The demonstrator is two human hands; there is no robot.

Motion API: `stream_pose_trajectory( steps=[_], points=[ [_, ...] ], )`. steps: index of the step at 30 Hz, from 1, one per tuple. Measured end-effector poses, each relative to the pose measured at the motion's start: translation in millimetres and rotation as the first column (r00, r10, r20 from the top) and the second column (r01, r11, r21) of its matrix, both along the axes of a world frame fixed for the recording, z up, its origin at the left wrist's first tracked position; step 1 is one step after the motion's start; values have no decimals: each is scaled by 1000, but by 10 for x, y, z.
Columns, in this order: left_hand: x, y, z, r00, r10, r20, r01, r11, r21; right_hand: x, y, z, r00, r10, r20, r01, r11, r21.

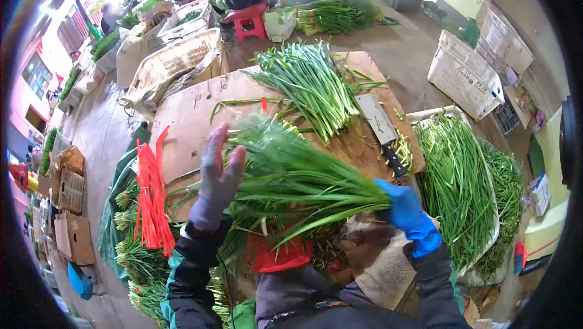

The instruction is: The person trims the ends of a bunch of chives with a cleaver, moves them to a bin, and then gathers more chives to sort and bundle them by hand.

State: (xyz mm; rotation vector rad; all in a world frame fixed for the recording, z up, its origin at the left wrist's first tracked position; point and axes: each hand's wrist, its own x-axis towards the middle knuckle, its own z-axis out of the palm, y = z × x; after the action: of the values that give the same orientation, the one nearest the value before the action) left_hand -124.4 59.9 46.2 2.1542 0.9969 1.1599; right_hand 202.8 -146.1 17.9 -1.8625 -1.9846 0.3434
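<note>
My right hand (pixel 404 207), in a blue glove, is closed round the stem end of a bunch of garlic chives (pixel 303 174). The long green leaves fan out to the left and look blurred by motion. My left hand (pixel 220 168), in a greyish purple glove, is raised beside the leaf tips with its fingers apart and holds nothing. Farther back on the wooden board (pixel 188 107) lies a loose pile of chives (pixel 310 83). A cleaver (pixel 379 125) with a black handle rests to its right, by some cut stem ends (pixel 402 153).
Red ties (pixel 150 192) hang over the board's left edge, above several tied bundles (pixel 143 256). At right stands a white crate of chives (pixel 455 183). White baskets (pixel 464 77) stand behind it. A person on a red stool (pixel 248 20) sits at the back.
</note>
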Motion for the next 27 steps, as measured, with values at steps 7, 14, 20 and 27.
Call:
stream_pose_trajectory(
  steps=[7, 14, 20, 27],
  points=[
    [10, -182, -484, 761, 205, -615, -184, 978, 98, 604, -970, -36, 870, -411, -271, 458, 878, 140],
    [146, -25, -689, 571, 126, -811, -184, 983, 23, 693, -1667, -363, 320, -687, -652, 814, 552, -181],
    [194, -38, -586, 582, 38, -813, -111, 993, -33, 742, -1859, -747, 241, -709, -663, 815, 519, -259],
    [217, -279, -46, 722, -30, -691, -76, 989, -123, 830, -1870, -813, 291, -663, -690, 809, 555, -193]
  ],
)
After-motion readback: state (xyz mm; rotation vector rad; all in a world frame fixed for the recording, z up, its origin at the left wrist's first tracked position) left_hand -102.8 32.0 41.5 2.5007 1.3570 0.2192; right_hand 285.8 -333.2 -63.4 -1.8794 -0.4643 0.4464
